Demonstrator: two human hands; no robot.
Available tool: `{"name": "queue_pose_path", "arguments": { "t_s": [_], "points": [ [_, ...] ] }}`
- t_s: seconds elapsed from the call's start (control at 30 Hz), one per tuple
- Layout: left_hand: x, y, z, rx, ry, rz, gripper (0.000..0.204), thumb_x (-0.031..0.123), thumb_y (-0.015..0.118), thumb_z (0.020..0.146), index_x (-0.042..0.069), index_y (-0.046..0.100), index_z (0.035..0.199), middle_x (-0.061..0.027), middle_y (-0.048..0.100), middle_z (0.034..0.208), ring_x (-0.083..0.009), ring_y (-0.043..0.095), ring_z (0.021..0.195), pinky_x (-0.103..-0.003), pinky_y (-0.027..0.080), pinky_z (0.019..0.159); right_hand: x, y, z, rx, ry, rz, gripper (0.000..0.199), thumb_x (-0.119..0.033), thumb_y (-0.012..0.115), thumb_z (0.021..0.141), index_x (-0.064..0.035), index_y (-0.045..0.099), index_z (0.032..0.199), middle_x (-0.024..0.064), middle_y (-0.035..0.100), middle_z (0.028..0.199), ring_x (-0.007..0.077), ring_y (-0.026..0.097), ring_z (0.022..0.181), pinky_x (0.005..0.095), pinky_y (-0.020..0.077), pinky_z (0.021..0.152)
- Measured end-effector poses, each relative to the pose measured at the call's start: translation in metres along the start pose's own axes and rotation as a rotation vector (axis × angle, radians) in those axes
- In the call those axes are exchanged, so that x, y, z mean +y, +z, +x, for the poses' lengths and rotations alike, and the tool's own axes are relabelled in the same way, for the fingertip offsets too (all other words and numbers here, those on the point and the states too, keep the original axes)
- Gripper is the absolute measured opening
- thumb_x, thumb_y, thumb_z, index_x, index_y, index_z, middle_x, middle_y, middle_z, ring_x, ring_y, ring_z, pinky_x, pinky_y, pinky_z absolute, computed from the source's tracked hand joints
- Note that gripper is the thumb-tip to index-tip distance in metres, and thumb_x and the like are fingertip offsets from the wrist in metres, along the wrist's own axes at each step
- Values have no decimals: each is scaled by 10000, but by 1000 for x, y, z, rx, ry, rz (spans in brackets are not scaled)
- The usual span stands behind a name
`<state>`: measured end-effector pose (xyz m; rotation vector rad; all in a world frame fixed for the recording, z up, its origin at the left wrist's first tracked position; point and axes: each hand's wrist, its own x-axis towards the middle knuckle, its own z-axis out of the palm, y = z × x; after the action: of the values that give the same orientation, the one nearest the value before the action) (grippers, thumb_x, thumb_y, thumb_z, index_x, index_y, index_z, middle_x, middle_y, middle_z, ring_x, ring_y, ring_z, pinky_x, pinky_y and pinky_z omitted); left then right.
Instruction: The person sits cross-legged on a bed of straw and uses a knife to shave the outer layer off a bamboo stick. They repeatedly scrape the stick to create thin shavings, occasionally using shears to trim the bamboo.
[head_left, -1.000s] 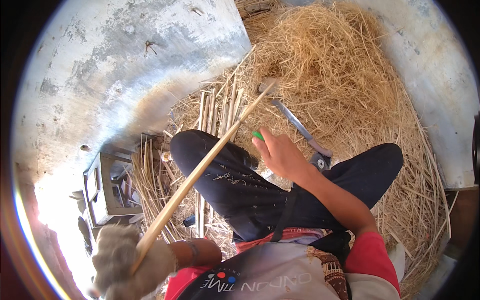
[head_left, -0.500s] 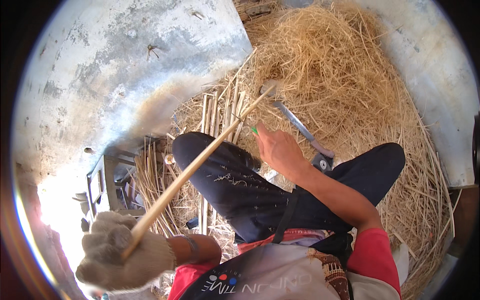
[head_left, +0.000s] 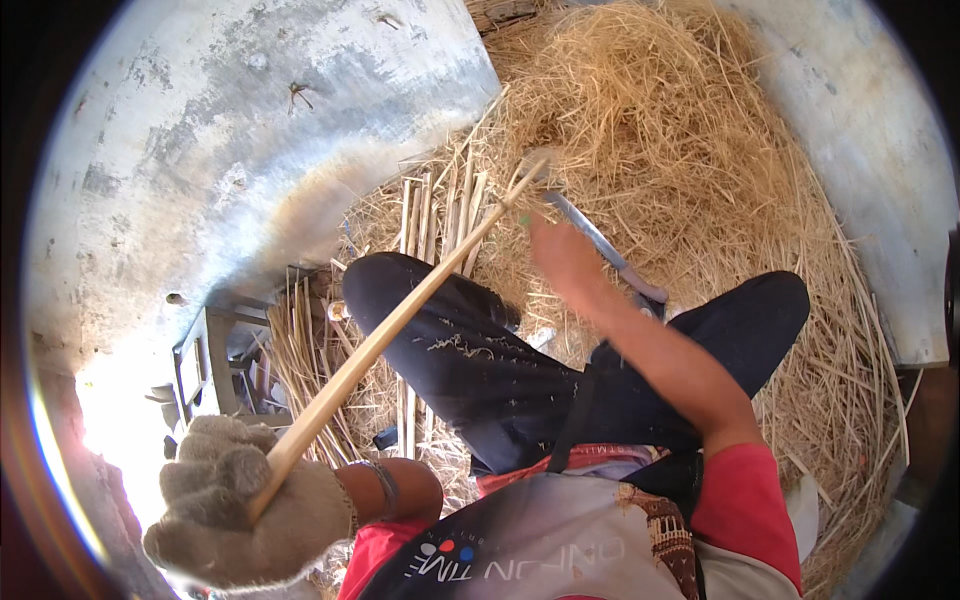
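Observation:
My left hand (head_left: 235,505), in a thick grey-brown work glove, grips the lower end of a long pale bamboo stick (head_left: 370,345). The stick slants up and away to the right across my left knee, narrowing toward its far end. My bare right hand (head_left: 562,250) is close to that far end, closed and smeared by motion. A bit of green from a small knife (head_left: 526,220) shows at its fingers; the blade cannot be made out now. Just beyond this hand, a long-bladed knife (head_left: 590,235) with a pale handle lies on the shavings.
A big heap of straw-coloured shavings (head_left: 650,110) fills the far side and the right. Split bamboo strips (head_left: 440,210) lie beyond my left knee, and more thin strips (head_left: 300,350) lean at the left beside a grey frame (head_left: 205,360). Worn pale walls (head_left: 250,130) stand around.
My right hand has moved a little away and to the right, toward the stick's far end. My left hand has shifted slightly left, still gripping the stick.

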<state>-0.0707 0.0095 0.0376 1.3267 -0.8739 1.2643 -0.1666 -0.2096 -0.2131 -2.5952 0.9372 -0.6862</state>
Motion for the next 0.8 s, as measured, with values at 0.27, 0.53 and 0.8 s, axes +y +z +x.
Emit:
{"name": "queue_pose_path", "arguments": {
  "t_s": [0.27,0.53,0.8],
  "points": [
    [14,2,9,-37,-103,-126,432,230,442,1022,90,370,619,-57,379,495,-130,364,372,-266,307,356,-14,-18,15,-274,283,260,238,-181,478,1014,21,525,1129,232,662,776,426,686,753,516,532,679],
    [8,8,4,-1,-78,-108,453,242,434,1033,87,392,609,-56,422,523,-121,397,393,-254,318,361,-5,-4,20,-77,48,198,245,-220,501,1023,-20,487,1162,185,608,608,386,629,578,507,482,520],
    [13,34,-13,-239,-104,-64,469,261,431,1046,74,439,616,-62,496,563,-109,464,409,-240,343,350,30,25,65,-180,221,-166,173,-164,490,1000,-25,511,1101,153,647,686,295,638,562,415,504,465]
  ]
}}
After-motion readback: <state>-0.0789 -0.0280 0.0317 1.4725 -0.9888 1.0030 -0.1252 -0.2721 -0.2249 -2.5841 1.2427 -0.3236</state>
